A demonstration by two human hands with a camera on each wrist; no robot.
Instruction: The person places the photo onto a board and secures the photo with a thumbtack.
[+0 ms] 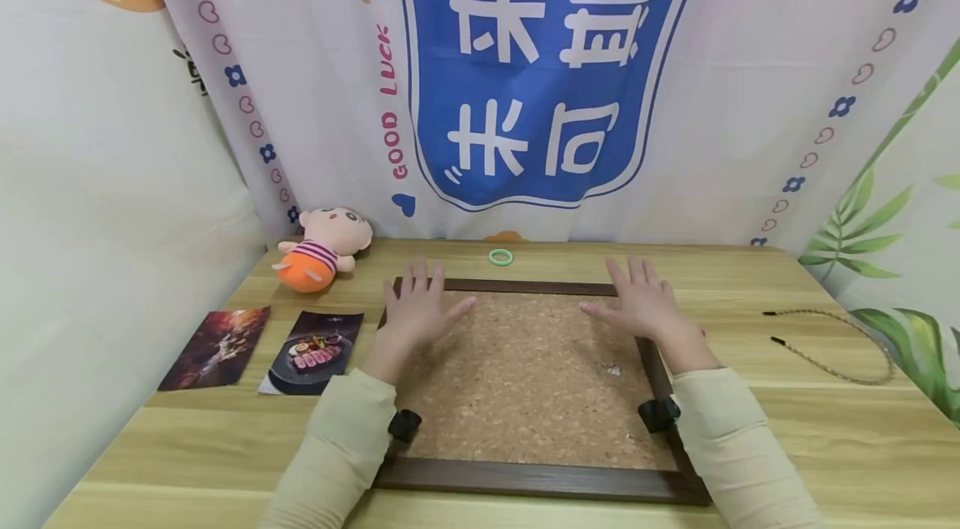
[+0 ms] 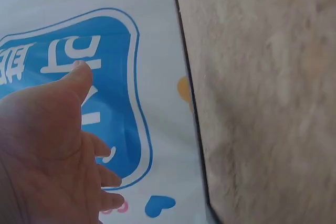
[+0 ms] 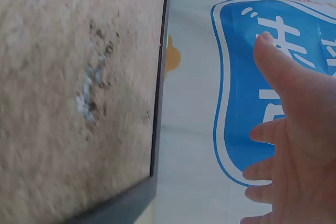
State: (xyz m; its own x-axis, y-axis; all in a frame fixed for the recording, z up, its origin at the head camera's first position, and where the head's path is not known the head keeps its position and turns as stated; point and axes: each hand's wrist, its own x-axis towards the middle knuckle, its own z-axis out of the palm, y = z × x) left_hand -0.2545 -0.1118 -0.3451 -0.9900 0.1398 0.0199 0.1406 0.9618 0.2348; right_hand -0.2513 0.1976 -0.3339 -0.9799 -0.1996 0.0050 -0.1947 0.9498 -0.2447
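White cloth printed with a blue panel and GOOD LUCK hangs behind the wooden tabletop I am watching from afar. Nearest to me in the middle lies one framed board; its dark brown frame holds a single sheet of cork, marked by one pale, flecked patch towards the right.

I count two hands. The left hand is at the board's far left corner and the right hand at its far right corner. On each I see the grip apart, thumb and fingers spread, clamped on nothing; whether either touches the frame I cannot tell from the head view.

Around the board I count two picture cards, a reddish one and one showing a plate of food, both to the left; one plush doll behind them; one green ring beyond the far edge; and one thin cord with two dark tips at right.
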